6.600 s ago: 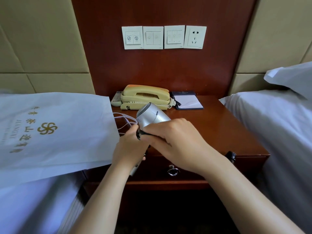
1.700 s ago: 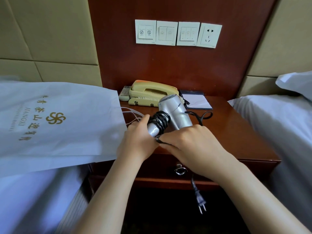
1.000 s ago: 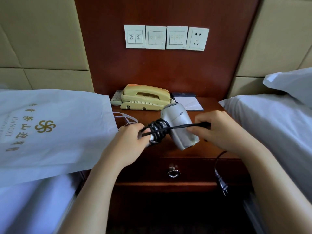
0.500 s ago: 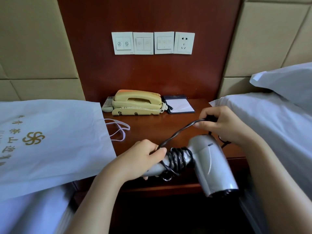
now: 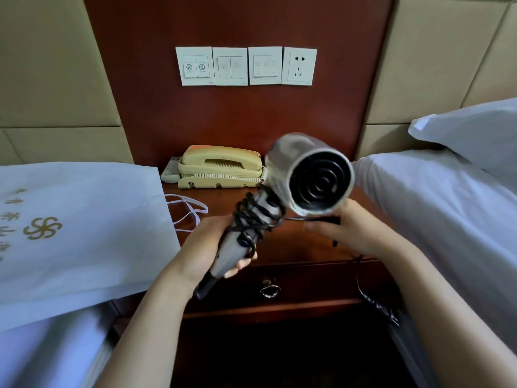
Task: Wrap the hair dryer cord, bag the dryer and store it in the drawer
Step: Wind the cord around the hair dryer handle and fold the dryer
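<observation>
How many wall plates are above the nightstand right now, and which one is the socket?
4, in one row on the wood panel above the phone: left switch plate, second switch plate, third switch plate, and the socket plate at the right end. None appears hidden.

This is a hotel guest room. A dark wooden bedside table [image 5: 221, 201] stands between a left bed [image 5: 56, 348] and a right bed [image 5: 433, 219], both in plain white linen, with a pillow [image 5: 475, 130] on the right one, against beige padded panels [image 5: 56, 65] and a red-brown wood panel [image 5: 237, 116]. Wall switches [image 5: 229, 66] with service icons and a socket [image 5: 299, 66] sit above a cream corded telephone [image 5: 221, 166] and a remote control [image 5: 170, 170]. A white bag [image 5: 98, 247] with a gold emblem [image 5: 42, 228] lies on the left bed.
</observation>
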Demonstrator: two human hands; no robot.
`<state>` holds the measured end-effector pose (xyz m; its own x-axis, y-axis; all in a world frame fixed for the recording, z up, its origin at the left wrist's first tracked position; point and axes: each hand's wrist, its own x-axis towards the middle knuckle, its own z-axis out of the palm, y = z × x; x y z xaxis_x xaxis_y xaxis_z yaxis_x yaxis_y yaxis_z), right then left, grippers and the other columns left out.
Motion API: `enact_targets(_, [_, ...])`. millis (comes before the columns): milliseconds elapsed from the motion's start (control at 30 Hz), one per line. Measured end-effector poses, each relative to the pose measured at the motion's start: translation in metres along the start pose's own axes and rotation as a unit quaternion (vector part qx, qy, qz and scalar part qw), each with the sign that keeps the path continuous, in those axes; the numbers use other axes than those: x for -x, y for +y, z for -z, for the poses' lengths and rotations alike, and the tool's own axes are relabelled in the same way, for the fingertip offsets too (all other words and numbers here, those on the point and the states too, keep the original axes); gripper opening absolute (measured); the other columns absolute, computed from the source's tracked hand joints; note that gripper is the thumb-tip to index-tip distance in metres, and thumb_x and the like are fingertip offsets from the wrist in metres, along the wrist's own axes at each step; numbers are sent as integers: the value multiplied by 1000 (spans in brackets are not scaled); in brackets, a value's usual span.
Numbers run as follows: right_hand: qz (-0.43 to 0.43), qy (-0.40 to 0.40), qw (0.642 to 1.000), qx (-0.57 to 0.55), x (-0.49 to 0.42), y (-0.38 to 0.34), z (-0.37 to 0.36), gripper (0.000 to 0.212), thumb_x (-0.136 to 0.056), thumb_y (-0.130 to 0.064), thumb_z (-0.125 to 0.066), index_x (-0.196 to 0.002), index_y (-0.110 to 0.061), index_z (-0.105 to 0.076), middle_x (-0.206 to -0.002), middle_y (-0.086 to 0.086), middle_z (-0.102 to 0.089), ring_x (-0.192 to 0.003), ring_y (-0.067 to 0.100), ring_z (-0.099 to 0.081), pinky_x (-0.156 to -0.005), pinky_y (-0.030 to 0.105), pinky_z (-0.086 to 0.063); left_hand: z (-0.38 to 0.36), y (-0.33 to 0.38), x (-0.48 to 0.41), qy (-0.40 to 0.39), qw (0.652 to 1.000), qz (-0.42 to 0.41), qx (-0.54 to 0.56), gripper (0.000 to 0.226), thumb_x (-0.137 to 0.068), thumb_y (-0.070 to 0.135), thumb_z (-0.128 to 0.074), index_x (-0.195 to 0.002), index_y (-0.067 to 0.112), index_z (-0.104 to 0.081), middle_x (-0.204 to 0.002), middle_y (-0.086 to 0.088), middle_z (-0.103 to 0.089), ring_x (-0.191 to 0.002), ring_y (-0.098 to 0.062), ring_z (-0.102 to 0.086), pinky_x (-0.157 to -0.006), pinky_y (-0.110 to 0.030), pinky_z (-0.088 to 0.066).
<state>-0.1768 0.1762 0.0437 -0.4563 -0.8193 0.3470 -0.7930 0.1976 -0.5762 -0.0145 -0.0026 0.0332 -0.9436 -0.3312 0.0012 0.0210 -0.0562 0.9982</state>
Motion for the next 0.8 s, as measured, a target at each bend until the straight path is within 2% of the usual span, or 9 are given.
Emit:
enact_targets(67, [7, -38, 998, 39, 4, -10, -6, 17, -87, -22, -62, -74, -12, -66, -64, 8, -60, -57, 8, -54, -60, 36, -49, 4, 0, -2, 7, 995, 41, 93, 41, -94, 21, -30, -65, 3, -52, -49, -10, -49, -36, -18, -43, -30, -15, -32])
enact_targets(133, [16, -40, 991, 123, 6, -18, -15, 21, -89, -33, -56, -76, -17, -62, -66, 1, -59, -62, 13, -55, -62, 38, -48, 6, -1, -4, 57, 991, 50, 109, 40, -94, 20, -30, -64, 3, -51, -46, -10, -51, -33, -17, -43, -29, -14, -31])
enact_targets(233, [49, 5, 968, 248, 9, -37, -29, 35, -89, -48, -46, -72, -19, -56, -66, -2, -57, -62, 21, -51, -51, 32, -39, 5, -1, -4, 153, 983, 64, 81, 40, -97, 16, -29, -69, 0, -53, -46, -13, -55, -32, -19, -43, -31, -15, -30])
enact_targets(367, [63, 64, 967, 240, 8, -57, -56, 56, -76, -75, -26, -59, -23, -35, -51, -5, -40, -46, 18, -39, -41, 26, -24, -5, -7, -7, 257, 959, 79, -85, 33, -97, 20, -32, -72, 5, -49, -54, -12, -53, -41, -21, -48, -42, -24, -38])
enact_targets(433, [62, 127, 965, 222, 4, -56, -73, 55, -75, -74, -35, -54, -23, -34, -46, -6, -35, -41, 18, -37, -39, 23, -22, -12, -13, -8, 287, 941, 42, -175, 34, -94, 21, -34, -66, 6, -44, -59, -10, -45, -55, -23, -45, -55, -30, -35])
enact_targets(533, [24, 206, 959, 191, -2, -51, -85, 49, -74, -62, -44, -52, -18, -47, -44, -6, -38, -39, 17, -38, -38, 19, -20, -21, -19, -10, 320, 930, 20, -177, 34, -94, 18, -34, -71, -1, -50, -65, -14, -50, -66, -28, -48, -57, -34, -34])
enact_targets(633, [29, 272, 948, 162, -8, -56, -92, 39, -77, -49, -50, -53, -21, -39, -47, -9, -31, -37, 16, -33, -39, 15, -13, -30, -25, -15, 345, 933, 36, -97, 38, -94, 20, -30, -81, -4, -56, -85, -27, -61, -80, -38, -60, -74, -46, -52])
enact_targets(700, [47, 308, 940, 140, -11, -59, -101, 38, -81, -43, -51, -56, -22, -33, -50, -10, -28, -37, 13, -29, -38, 19, -13, -38, -28, -14, 349, 934, 76, -4, 39, -94, 27, -29, -87, 4, -60, -96, -24, -64, -89, -36, -61, -86, -46, -49])
enact_targets(800, [61, 340, 930, 126, -17, -56, -111, 37, -84, -38, -53, -57, -21, -34, -53, -11, -28, -39, 10, -25, -39, 19, -18, -45, -28, -11, 319, 938, 97, 100, 46, -97, 41, -31, -96, 9, -64, -89, -12, -67, -84, -27, -63, -78, -37, -49])
